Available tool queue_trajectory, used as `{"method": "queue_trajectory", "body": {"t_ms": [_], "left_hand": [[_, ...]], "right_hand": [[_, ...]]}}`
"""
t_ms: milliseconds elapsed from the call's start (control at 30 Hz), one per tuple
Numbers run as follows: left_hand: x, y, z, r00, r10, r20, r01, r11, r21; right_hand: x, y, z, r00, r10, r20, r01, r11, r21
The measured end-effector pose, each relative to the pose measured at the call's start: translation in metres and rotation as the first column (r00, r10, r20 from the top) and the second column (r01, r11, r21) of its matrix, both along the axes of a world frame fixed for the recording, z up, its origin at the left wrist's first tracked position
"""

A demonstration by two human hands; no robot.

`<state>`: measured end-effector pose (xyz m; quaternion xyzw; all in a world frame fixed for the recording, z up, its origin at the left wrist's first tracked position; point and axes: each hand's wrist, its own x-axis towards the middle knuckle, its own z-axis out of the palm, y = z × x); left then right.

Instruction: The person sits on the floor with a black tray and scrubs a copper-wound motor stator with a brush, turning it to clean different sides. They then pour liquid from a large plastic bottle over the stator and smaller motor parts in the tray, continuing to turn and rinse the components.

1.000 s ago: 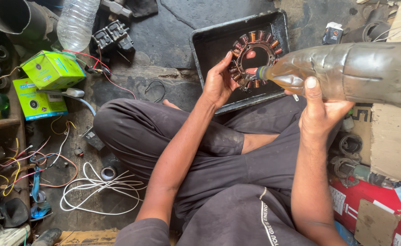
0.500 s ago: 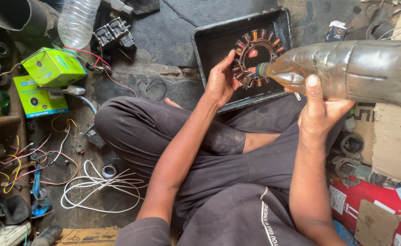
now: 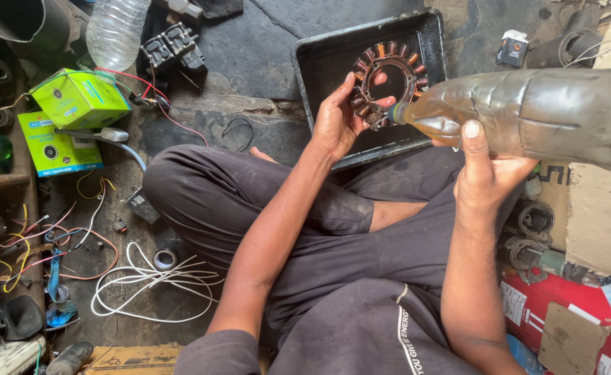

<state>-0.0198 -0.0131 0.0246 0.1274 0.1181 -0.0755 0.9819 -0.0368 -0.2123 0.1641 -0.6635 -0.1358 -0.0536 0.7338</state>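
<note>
My left hand [image 3: 338, 118] grips a round stator ring with copper-wound coils [image 3: 387, 78], holding it tilted over a black metal tray [image 3: 319, 66]. In my right hand [image 3: 484, 173] is a large grimy plastic bottle [image 3: 534, 114] of amber liquid, lying almost level. Its mouth touches the lower right edge of the ring. I sit cross-legged in dark trousers, with the tray just beyond my knees.
Two green boxes [image 3: 69, 118] and a clear plastic bottle [image 3: 116, 29] lie at the left. Loose white and coloured wires [image 3: 146, 281] trail over the floor. Cardboard and red boxes [image 3: 583, 305] stand at the right, with metal parts [image 3: 534, 222] beside them.
The bottle's mouth has stayed at the ring. Both hands hold nearly the same pose; the view has shifted only slightly.
</note>
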Motion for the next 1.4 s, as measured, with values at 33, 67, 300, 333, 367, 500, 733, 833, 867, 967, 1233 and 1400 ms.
{"method": "queue_trajectory", "body": {"t_ms": [33,67,300,333,367,500,733,833,867,967,1233,1400], "left_hand": [[0.000,0.000,-0.001,1.000,0.001,-0.016,-0.001,1.000,0.002],[0.000,-0.001,-0.001,0.999,0.003,-0.033,-0.003,1.000,0.004],[-0.001,-0.004,-0.002,0.995,0.018,-0.097,-0.014,0.999,0.042],[0.000,-0.005,-0.001,0.996,0.017,-0.084,-0.013,0.999,0.048],[0.000,-0.005,-0.001,0.997,0.016,-0.071,-0.012,0.998,0.054],[0.000,-0.006,0.000,0.997,0.014,-0.079,-0.010,0.998,0.055],[0.000,-0.012,-0.006,0.992,0.030,-0.124,-0.024,0.998,0.052],[0.001,-0.014,-0.008,0.991,0.027,-0.128,-0.019,0.998,0.066],[0.001,-0.014,-0.009,0.991,0.027,-0.131,-0.018,0.997,0.069],[0.001,-0.014,-0.010,0.990,0.028,-0.140,-0.017,0.997,0.076],[0.001,-0.014,-0.007,0.989,0.017,-0.149,-0.003,0.995,0.099],[0.000,-0.010,0.000,0.992,-0.027,-0.124,0.043,0.991,0.129]], "right_hand": [[0.000,0.001,0.000,1.000,-0.006,0.004,0.006,1.000,-0.004],[0.000,0.002,0.000,1.000,-0.011,0.010,0.011,1.000,0.004],[-0.001,0.009,-0.002,0.994,-0.086,0.062,0.084,0.996,0.028],[-0.001,0.010,-0.003,0.994,-0.087,0.067,0.085,0.996,0.033],[-0.001,0.011,-0.003,0.994,-0.092,0.063,0.090,0.995,0.036],[-0.002,0.012,-0.005,0.992,-0.109,0.057,0.107,0.994,0.039],[-0.005,0.009,-0.008,0.979,-0.128,0.157,0.147,0.983,-0.114],[-0.006,0.007,-0.011,0.974,-0.139,0.179,0.167,0.973,-0.158],[-0.006,0.006,-0.012,0.975,-0.136,0.174,0.163,0.974,-0.155],[-0.007,0.005,-0.016,0.979,-0.126,0.163,0.150,0.978,-0.147],[-0.004,0.004,-0.014,0.976,-0.132,0.175,0.157,0.978,-0.136],[0.008,0.013,-0.002,0.965,-0.155,0.212,0.177,0.980,-0.093]]}}
